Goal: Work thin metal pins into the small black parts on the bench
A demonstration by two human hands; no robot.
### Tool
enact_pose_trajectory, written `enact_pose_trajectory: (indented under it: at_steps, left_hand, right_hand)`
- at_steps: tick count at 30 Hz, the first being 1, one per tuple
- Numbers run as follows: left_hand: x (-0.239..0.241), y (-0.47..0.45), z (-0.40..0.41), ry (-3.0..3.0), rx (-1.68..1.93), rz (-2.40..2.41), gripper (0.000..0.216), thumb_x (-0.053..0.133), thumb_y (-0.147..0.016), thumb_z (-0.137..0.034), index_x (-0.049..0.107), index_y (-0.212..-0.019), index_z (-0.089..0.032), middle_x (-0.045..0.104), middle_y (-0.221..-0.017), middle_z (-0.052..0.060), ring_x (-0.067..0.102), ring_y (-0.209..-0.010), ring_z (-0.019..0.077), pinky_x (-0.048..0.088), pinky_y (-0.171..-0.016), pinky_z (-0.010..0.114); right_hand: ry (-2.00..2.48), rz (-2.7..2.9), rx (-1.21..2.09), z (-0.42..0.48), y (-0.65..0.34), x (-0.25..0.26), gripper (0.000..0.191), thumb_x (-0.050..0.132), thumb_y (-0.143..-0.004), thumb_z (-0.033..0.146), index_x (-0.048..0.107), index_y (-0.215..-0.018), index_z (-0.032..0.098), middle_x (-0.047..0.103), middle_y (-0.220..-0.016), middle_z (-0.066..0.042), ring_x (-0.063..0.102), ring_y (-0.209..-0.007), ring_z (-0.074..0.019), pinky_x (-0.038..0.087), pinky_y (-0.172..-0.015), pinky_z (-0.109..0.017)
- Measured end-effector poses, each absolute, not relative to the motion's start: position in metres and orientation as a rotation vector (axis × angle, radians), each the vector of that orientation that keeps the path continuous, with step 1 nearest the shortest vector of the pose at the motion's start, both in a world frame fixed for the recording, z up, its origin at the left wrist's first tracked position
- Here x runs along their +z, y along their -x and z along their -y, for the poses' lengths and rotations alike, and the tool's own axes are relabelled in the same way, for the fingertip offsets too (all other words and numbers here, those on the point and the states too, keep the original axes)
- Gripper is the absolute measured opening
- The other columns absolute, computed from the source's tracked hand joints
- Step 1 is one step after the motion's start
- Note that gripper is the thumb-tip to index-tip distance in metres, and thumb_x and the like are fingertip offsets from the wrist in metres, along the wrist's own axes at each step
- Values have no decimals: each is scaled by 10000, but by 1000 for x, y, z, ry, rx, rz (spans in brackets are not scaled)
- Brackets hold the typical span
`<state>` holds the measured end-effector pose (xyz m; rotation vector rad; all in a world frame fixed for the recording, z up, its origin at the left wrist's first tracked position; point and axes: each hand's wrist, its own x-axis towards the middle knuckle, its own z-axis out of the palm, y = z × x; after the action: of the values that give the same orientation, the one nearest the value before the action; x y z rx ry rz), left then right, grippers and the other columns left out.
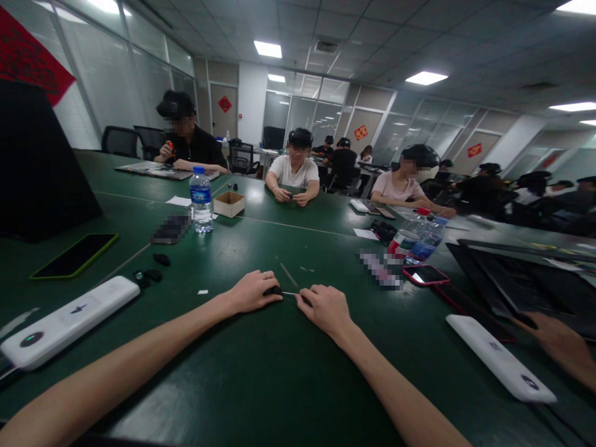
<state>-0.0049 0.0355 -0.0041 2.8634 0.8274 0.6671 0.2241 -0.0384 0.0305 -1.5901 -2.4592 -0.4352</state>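
Above the green table, my left hand (251, 290) is closed on the black handle of a small screwdriver-like tool (274, 290). A thin, pale shaft runs from that handle across the short gap to my right hand (326, 307). My right fingers are pinched together where the shaft ends, around something small and dark that they mostly hide. Left of my left hand lies a small white scrap (202, 292). Both forearms rest low over the table.
At left are a white power bank-like device (69, 320), a green-edged phone (74, 256) and small black parts (148, 276). A water bottle (202, 202) stands by an open box (229, 203). Another white device (500, 357) and a co-worker's hand (559, 341) are at right. People sit opposite.
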Motion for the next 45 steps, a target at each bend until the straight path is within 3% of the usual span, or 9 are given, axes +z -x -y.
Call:
enact_pose_trajectory:
  at_steps: [40, 45]
  left_hand:
    - [-7, 6, -37, -2759, 661, -750, 291, 515, -912, -430, 637, -1010, -185, 589, -919, 44, 583, -819, 153, 448, -739, 261]
    - [-5, 4, -37, -2741, 670, -753, 317, 510, -907, -463, 628, -984, -179, 590, -902, 43, 583, -816, 156, 454, -736, 260]
  right_hand:
    - [1509, 2382, -300, 36, -230, 23, 390, 386, -960, 440, 705, -933, 216, 699, -813, -36, 584, -712, -123, 328, -639, -243]
    - [1497, 2167, -230, 36, -224, 20, 389, 362, -972, 412, 686, -962, 197, 707, -886, -42, 614, -755, -119, 374, -654, -219]
